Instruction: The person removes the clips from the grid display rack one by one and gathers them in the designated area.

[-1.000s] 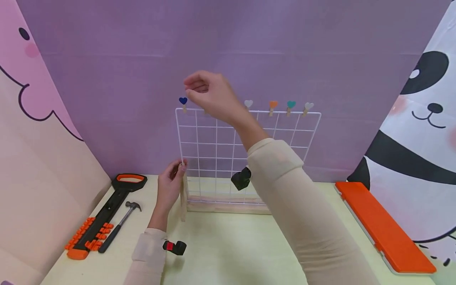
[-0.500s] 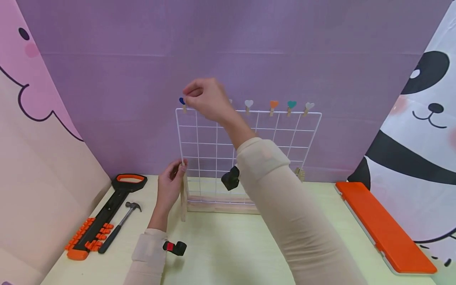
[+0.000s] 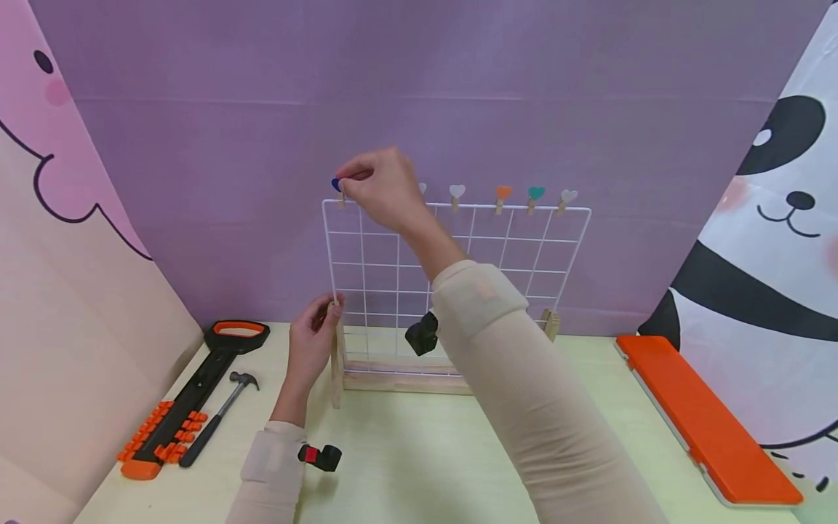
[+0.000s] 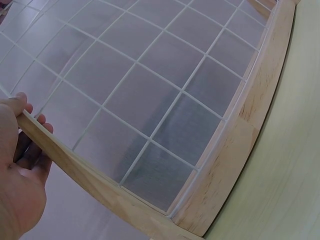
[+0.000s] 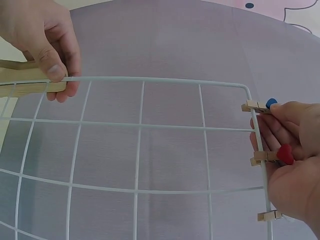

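Blue heart clip [image 5: 257, 106] pinched at the left end of the wire grid's [image 3: 396, 291] top bar.
The blue heart clip is held by the right grip [image 3: 382, 188]; the wooden post [image 3: 337, 364] is clasped by the left grip [image 3: 311, 340]. Farther right along the bar, a red clip [image 5: 270, 156], white clips [image 3: 457, 192], an orange clip [image 3: 503, 194] and a teal clip [image 3: 537, 193] are already fastened. The row seems nearly settled, with only the blue one not yet let go; its firmness cannot be told.
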{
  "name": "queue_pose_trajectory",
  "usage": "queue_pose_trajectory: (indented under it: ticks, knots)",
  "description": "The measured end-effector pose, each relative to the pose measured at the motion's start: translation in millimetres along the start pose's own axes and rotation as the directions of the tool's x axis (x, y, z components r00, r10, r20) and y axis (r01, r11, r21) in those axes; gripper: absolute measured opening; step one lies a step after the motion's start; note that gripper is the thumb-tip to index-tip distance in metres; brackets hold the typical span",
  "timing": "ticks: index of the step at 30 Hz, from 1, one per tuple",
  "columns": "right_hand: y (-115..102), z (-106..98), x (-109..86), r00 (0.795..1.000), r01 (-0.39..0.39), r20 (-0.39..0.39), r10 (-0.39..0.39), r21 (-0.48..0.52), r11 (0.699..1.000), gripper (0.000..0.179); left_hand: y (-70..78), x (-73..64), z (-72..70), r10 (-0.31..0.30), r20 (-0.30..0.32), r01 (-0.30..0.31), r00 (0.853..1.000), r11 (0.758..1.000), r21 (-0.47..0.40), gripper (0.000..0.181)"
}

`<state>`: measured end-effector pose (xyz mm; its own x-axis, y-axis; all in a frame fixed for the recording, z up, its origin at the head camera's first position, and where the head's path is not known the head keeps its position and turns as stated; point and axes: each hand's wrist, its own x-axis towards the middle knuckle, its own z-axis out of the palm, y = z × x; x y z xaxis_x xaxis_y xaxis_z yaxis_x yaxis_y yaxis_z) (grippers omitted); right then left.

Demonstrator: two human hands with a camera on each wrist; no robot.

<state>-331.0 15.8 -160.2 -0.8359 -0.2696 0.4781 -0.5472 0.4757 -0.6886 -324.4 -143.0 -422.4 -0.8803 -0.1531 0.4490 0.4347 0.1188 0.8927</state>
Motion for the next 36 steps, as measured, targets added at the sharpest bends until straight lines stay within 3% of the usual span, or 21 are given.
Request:
queue_pose_trajectory:
  ticks: [6,10,18,25,36]
  knots:
    - [-2,-2,0.6,0.999,-0.014,-0.046,0.015,0.013,1.000,0.014,1.6,0.7,0.9,0.013,0.006,-0.013,1.000,1.000,-0.027,0.033]
    - [-6,-8,1.5,0.997,0.026,-0.072,-0.024,0.022,0.999,0.015,1.1,1.3,1.5,0.016,0.000,-0.016,1.000,1.000,-0.025,0.032]
    - [-18,-31,-11.2,0.999,0.045,-0.007,-0.044,0.133,0.990,0.015,-0.3,0.0,-4.1,0.001,-0.017,0.000,1.000,1.000,0.005,0.033]
    - [-4,-55,-29.4,0.995,0.100,-0.022,-0.097,0.190,0.977,0.016,-1.6,1.2,-3.5,0.031,-0.018,-0.031,0.999,0.999,-0.035,0.032]
    - [22,-79,-65.1,0.996,0.074,-0.071,-0.062,0.172,0.982,0.017,-2.7,0.3,-2.1,0.032,-0.023,-0.033,0.999,0.998,-0.044,0.031]
